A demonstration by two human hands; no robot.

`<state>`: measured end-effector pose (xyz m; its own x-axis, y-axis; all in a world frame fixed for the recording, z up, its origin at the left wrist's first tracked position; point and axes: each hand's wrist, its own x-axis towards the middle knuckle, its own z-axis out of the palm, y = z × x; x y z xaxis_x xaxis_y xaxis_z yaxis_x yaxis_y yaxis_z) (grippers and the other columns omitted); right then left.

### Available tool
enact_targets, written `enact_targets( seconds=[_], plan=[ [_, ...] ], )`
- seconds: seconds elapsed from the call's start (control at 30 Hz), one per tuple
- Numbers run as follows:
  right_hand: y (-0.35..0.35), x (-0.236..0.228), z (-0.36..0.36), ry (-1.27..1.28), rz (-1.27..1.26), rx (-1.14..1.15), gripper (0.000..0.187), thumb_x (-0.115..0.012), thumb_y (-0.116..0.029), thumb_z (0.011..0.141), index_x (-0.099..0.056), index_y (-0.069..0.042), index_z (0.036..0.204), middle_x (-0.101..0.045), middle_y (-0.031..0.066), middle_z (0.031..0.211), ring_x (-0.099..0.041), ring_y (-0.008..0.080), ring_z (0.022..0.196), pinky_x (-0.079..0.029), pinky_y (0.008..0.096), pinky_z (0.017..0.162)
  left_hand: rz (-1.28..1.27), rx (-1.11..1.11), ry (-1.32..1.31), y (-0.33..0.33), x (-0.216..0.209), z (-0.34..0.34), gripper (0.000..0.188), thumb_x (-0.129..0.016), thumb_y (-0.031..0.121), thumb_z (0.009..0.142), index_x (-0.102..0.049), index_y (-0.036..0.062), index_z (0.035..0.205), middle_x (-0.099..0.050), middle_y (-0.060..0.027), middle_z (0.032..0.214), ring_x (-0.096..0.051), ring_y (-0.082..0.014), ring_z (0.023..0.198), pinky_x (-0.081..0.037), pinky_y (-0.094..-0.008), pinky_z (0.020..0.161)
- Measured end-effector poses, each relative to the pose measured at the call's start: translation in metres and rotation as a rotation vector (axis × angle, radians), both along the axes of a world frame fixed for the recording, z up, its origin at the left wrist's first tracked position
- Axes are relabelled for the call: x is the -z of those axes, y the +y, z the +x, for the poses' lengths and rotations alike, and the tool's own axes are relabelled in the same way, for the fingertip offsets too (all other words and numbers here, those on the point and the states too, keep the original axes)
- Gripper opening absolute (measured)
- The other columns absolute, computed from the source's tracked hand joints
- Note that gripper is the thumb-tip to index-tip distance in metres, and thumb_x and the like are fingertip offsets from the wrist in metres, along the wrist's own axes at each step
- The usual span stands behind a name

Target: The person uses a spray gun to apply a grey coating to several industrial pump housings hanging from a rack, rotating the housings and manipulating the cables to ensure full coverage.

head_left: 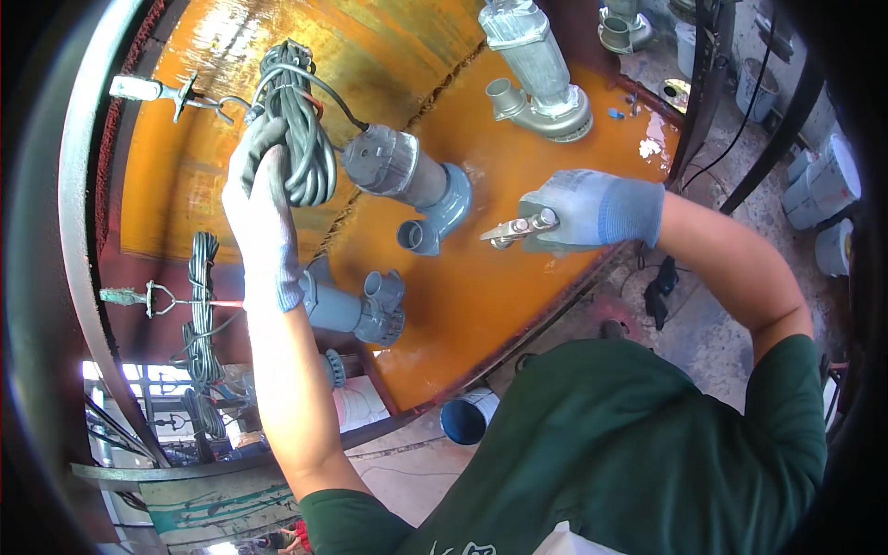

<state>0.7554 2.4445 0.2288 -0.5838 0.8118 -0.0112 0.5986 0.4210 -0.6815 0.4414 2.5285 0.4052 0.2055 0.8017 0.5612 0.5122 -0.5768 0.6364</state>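
My left hand (pixel 264 180), in a pale work glove, is closed round a coil of dark cable (pixel 307 153). A metal hook (pixel 227 106) touches the coil's far left side. From the coil a cable runs to a grey submersible pump (pixel 398 171) with a blue-grey lower casing and round outlet. To the right of that pump my gloved right hand (pixel 583 211) is closed on what looks like a metal spray gun (pixel 514 228), its narrow end pointing left. The gun's grip is hidden in the hand.
A bare-metal pump (pixel 536 69) stands at the far right of the wet orange surface (pixel 499 314). Another blue-grey pump (pixel 356 305) is beside my left forearm, near a second cable coil (pixel 203 305) on a hook. White buckets (pixel 823 185) stand right; a blue-lined bucket (pixel 467 418) is near me.
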Motion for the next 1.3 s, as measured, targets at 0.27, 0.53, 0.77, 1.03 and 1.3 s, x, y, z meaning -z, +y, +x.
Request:
enact_targets(
  seconds=[0.27,0.53,0.77,1.03,1.3],
  plan=[
    [-0.029,0.029,-0.021,0.151,0.086,0.141,0.032,-0.073,-0.041,0.096,-0.068,-0.011,0.104,-0.074,0.0184,0.094,-0.071,0.0408,0.094,-0.054,0.0526,0.084,-0.064,0.042,-0.041,-0.021,-0.002,-0.02,0.04,-0.051,0.007,0.103,-0.067,-0.0069,0.136,-0.068,-0.0164,0.14,-0.065,-0.0224,0.128,-0.049,-0.0377,0.113],
    [-0.081,0.103,0.017,0.48,-0.206,0.391,0.03,-0.075,-0.036,0.096,-0.073,-0.007,0.104,-0.074,0.0173,0.089,-0.074,0.0348,0.083,-0.056,0.0444,0.077,0.033,0.006,0.043,-0.019,0.004,-0.021,0.042,-0.047,0.019,0.11,-0.066,-0.0076,0.137,-0.065,-0.0188,0.144,-0.062,-0.0253,0.133,-0.044,-0.0382,0.117],
    [-0.102,0.112,0.022,1.08,-0.219,0.76,0.026,-0.078,-0.027,0.099,-0.073,-0.006,0.112,-0.067,0.0011,0.079,-0.063,0.0063,0.068,-0.047,0.0268,0.059,0.121,0.007,0.187,-0.012,0.008,-0.018,0.051,-0.041,0.036,0.115,-0.062,0.0002,0.145,-0.063,-0.0146,0.146,-0.059,-0.025,0.134,-0.043,-0.0399,0.116],
    [-0.113,0.119,0.027,0.941,-0.048,0.659,0.029,-0.081,-0.023,0.095,-0.073,-0.002,0.112,-0.073,0.015,0.086,-0.073,0.0204,0.076,-0.056,0.0366,0.072,0.056,-0.018,0.167,-0.013,0.014,-0.01,0.048,-0.046,0.027,0.113,-0.058,-0.0043,0.148,-0.059,-0.0188,0.151,-0.054,-0.0285,0.141,-0.037,-0.0438,0.122],
    [-0.111,0.112,0.033,0.862,-0.015,0.574,0.026,-0.08,-0.026,0.095,-0.074,-0.004,0.107,-0.073,0.0145,0.086,-0.073,0.0226,0.077,-0.056,0.037,0.071,-0.003,0.0,0.126,-0.015,0.016,-0.012,0.048,-0.046,0.025,0.112,-0.058,-0.0051,0.147,-0.059,-0.0191,0.15,-0.056,-0.0275,0.139,-0.038,-0.0425,0.121]
  ],
)
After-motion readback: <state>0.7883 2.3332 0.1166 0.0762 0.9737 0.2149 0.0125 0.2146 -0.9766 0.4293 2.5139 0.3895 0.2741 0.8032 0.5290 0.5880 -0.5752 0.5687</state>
